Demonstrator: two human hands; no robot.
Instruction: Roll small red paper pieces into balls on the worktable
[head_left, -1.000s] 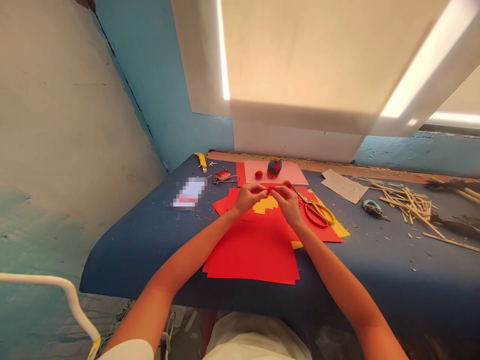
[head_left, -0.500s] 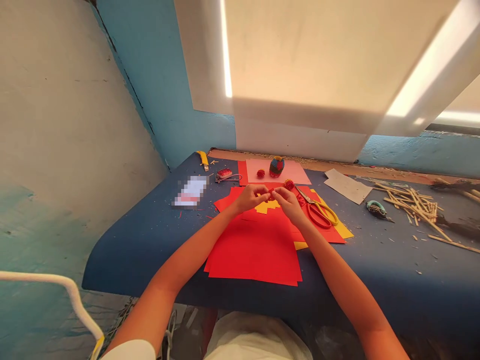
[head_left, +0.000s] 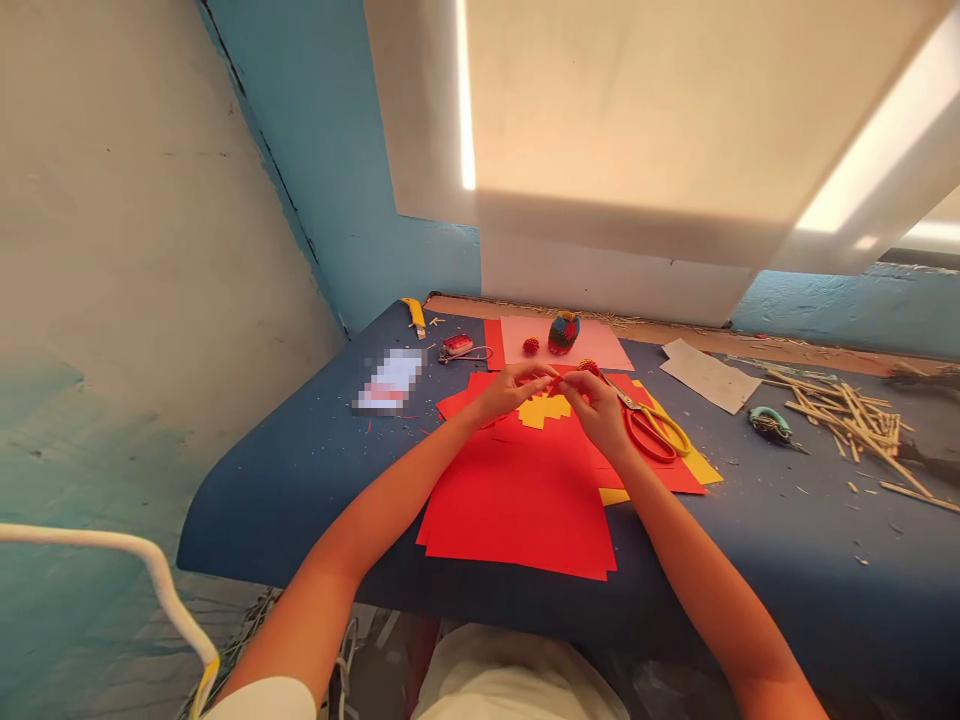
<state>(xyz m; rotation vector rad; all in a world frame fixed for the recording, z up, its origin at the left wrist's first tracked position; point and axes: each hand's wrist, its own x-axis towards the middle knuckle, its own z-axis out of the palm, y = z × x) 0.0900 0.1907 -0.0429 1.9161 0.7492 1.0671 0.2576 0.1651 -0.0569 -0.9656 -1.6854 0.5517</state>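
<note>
My left hand [head_left: 514,392] and my right hand [head_left: 594,398] meet fingertip to fingertip above a stack of red paper sheets [head_left: 517,500]. Both are closed in a pinch on a small red paper piece [head_left: 556,381], mostly covered by the fingers. Just below them lie small cut yellow paper pieces [head_left: 541,410]. Scissors with red and yellow handles [head_left: 656,430] rest beside my right hand, blades partly open. Close behind its fingers is a small red and yellow ball [head_left: 589,367], partly hidden.
Farther back, a multicoloured vase-like piece [head_left: 563,333] and another red ball [head_left: 531,346] stand on pink paper [head_left: 600,350]. A yellow box cutter [head_left: 414,316] and a red object with a cord [head_left: 457,346] lie left. Thin sticks [head_left: 851,420] and teal-handled pliers [head_left: 770,425] are right.
The whole view has shifted slightly, so things appear farther right. My left fingers look straighter now. Both hands stay together over the yellow pieces.
</note>
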